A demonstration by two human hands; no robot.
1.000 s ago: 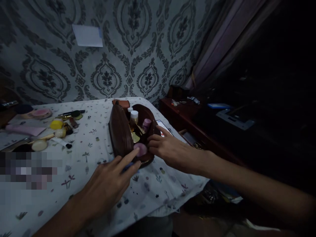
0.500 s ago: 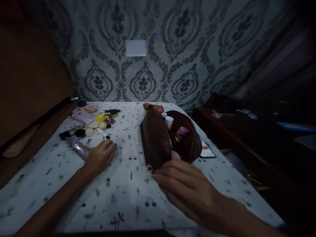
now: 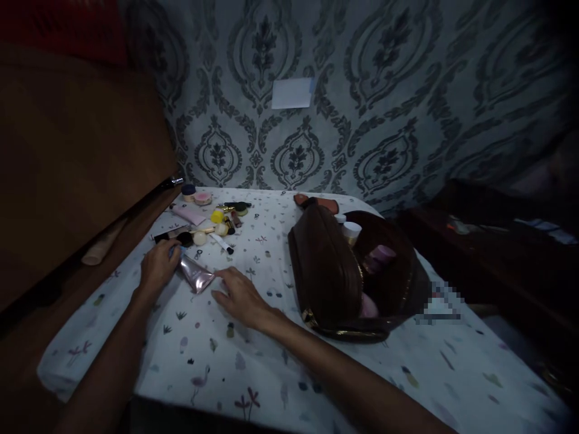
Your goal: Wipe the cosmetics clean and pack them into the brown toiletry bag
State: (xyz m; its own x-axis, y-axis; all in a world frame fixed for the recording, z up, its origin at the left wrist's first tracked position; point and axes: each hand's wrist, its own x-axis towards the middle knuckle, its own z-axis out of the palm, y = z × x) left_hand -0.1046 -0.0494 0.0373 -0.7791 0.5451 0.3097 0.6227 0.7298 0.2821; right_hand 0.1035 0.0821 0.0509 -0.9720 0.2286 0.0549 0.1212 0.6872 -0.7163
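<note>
My left hand [image 3: 159, 265] is at the left of the table, fingers curled together by the capped end of a shiny pinkish squeeze tube [image 3: 196, 275]. A small blue thing [image 3: 183, 251] shows at its fingertips, too little visible to name. My right hand [image 3: 242, 296] reaches across from the right, thumb and forefinger apart, with the forefinger at the flat end of the tube. To its right stands a brown cosmetic bag [image 3: 320, 274], unzipped, with a white-lidded jar [image 3: 351, 232] and a pink-capped container [image 3: 379, 258] inside.
Behind my left hand lie a pink tube [image 3: 189, 214], a yellow item [image 3: 218, 216], a white stick with a black tip [image 3: 221, 243] and several small cosmetics. An orange-brown case [image 3: 323, 205] sits behind the bag. A brown panel [image 3: 81, 163] borders the table's left side.
The view has swung left. My right hand has left the bag's front edge and moved to the tube's flat end. My left hand has shifted left to the tube's other end.
</note>
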